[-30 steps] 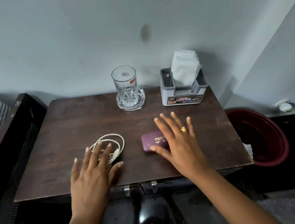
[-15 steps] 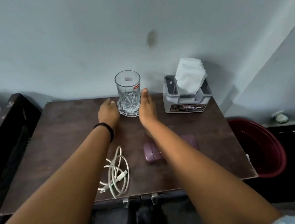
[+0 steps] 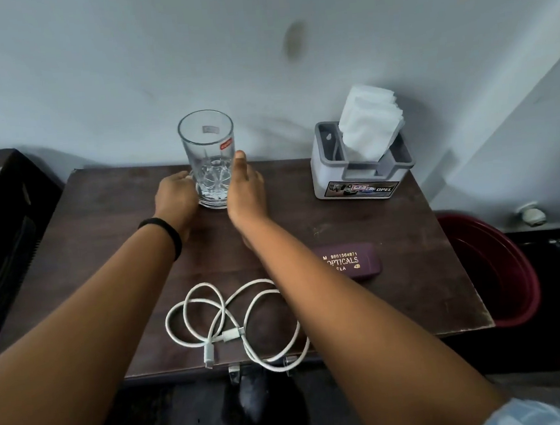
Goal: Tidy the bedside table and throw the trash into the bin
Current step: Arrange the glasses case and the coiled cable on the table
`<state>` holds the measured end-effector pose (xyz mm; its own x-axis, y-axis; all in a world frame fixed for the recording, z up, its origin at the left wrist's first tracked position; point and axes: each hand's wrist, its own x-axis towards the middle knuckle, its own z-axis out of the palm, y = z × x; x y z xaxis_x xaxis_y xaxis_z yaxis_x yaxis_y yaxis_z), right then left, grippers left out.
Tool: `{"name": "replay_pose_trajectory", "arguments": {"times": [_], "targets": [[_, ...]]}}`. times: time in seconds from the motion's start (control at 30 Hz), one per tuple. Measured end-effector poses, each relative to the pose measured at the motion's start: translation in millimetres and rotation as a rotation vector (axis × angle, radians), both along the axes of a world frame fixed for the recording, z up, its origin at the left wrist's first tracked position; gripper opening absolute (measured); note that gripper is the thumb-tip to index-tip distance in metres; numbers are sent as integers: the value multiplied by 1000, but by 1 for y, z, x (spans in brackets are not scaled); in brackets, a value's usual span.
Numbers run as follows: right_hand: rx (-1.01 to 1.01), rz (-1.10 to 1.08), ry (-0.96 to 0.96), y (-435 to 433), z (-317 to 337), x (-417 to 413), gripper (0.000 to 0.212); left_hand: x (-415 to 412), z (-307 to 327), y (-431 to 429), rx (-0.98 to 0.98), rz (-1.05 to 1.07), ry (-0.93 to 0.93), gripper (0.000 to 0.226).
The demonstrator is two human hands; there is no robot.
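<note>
Our left hand (image 3: 176, 196) and right hand (image 3: 245, 188) cup the base of the clear, upright cut-glass tumbler (image 3: 208, 157) from either side, equally near, at the back of the dark wooden bedside table (image 3: 406, 222). A white coiled cable (image 3: 233, 323) lies nearer us; the red plastic bin (image 3: 497, 269) stands right.

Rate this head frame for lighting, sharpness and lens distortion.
Head view: dim, flat, bluish light with soft shadows on the wall behind the drinking glass and napkin holder; no harsh glare. Print on the spectacle case reads sharply. Wide-angle stretch enlarges the forearms and bows the bedside table edges.
</note>
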<state>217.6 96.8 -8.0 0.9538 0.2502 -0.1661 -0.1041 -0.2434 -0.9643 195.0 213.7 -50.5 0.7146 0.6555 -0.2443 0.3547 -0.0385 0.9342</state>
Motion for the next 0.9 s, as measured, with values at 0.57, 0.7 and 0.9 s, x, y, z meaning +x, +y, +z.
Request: {"name": "replay_pose_trajectory", "arguments": {"times": [0.57,0.7,0.9], "targets": [[175,-793,-444,-168,28,-7,48,-27,78,-171,83,54,-340,41],[47,-659,-179,-202,23,53,47,16,67,-182,-18,-176,-192,46],[-82,-342,-22,-201,16,71,45,56,55,-180,-24,-230,-62,49]]}}
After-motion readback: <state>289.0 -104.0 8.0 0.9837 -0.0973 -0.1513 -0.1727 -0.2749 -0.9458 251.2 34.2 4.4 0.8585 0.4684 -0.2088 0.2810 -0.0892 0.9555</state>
